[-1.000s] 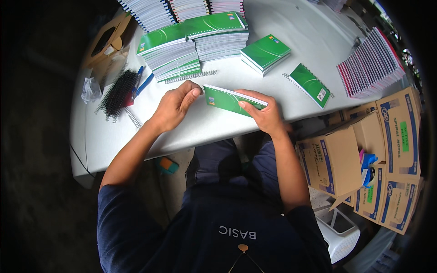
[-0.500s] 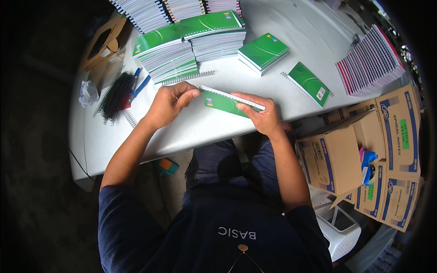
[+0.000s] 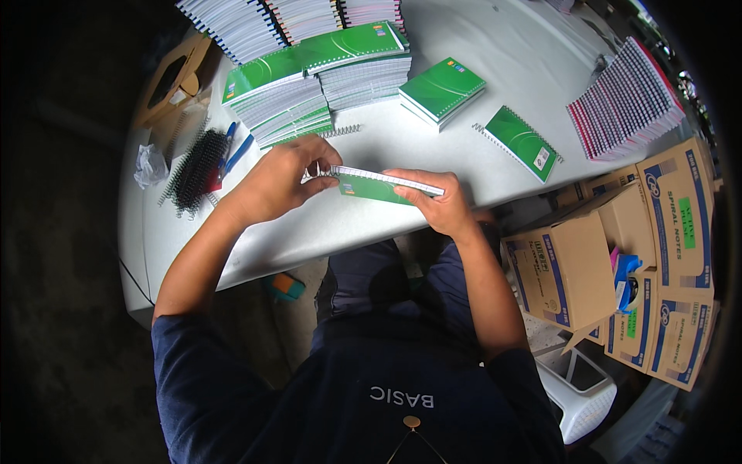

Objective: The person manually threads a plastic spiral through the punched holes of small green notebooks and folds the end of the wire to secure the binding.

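Note:
My right hand (image 3: pixel 442 203) grips a small green notebook (image 3: pixel 369 188) by its right part, thumb on the cover and fingers behind. The notebook is tilted, with its white punched edge facing up. At the left end of that edge, my left hand (image 3: pixel 282 178) pinches a thin wire spiral coil (image 3: pixel 331 172); the curled fingers hide most of it. How far the wire runs into the holes cannot be made out. Just beyond my left hand lies another loose coil (image 3: pixel 344 130), beside stacks of green notebooks (image 3: pixel 290 104).
Black spiral coils (image 3: pixel 193 174), blue pens (image 3: pixel 238 153) and crumpled plastic (image 3: pixel 150 164) lie at left. Further right are a green notebook pile (image 3: pixel 444 89), a notebook with its coil (image 3: pixel 522 143) and a red-edged notebook stack (image 3: pixel 622 104). Cardboard boxes (image 3: pixel 576 271) stand beside the table (image 3: pixel 533 62).
My left hand has rolled over and its fingers have curled more at the notebook's left end, where the coil now shows. The notebook has dropped slightly; my right hand keeps its hold.

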A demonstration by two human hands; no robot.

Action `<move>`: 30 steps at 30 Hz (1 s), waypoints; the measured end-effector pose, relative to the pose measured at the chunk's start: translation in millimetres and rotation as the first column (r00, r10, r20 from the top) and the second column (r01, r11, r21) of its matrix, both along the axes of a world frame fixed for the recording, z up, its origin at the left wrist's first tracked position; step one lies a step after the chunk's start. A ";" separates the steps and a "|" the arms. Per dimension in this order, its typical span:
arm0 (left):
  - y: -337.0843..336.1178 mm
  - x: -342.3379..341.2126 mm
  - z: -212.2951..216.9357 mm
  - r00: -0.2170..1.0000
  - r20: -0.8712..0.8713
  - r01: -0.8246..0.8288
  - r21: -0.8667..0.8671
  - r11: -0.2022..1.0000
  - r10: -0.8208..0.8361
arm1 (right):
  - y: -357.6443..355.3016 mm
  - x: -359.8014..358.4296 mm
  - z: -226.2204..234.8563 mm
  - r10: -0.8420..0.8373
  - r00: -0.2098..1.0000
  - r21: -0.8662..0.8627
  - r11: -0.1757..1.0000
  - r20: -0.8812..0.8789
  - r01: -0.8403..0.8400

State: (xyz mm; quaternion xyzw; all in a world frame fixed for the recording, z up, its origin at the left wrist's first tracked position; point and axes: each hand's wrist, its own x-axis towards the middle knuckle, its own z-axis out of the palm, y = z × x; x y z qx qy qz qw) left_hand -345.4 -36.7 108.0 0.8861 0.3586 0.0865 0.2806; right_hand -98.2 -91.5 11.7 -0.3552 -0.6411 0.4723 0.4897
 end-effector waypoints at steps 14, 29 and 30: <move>-1.9 -32.0 -9.7 0.922 0.134 -0.154 -0.735 0.661 0.364 | -3.2 -7.2 4.9 0.115 0.992 0.007 0.993 -0.057 -0.115; -15.3 -7.9 -9.2 0.977 -0.213 0.106 0.485 0.868 0.000 | -13.9 -23.2 -3.7 -0.127 0.991 0.204 0.972 0.044 0.115; -19.0 -4.4 -15.0 0.975 -0.212 0.060 0.526 0.848 0.062 | -15.3 -24.2 -4.2 -0.142 0.988 0.236 0.964 0.058 0.125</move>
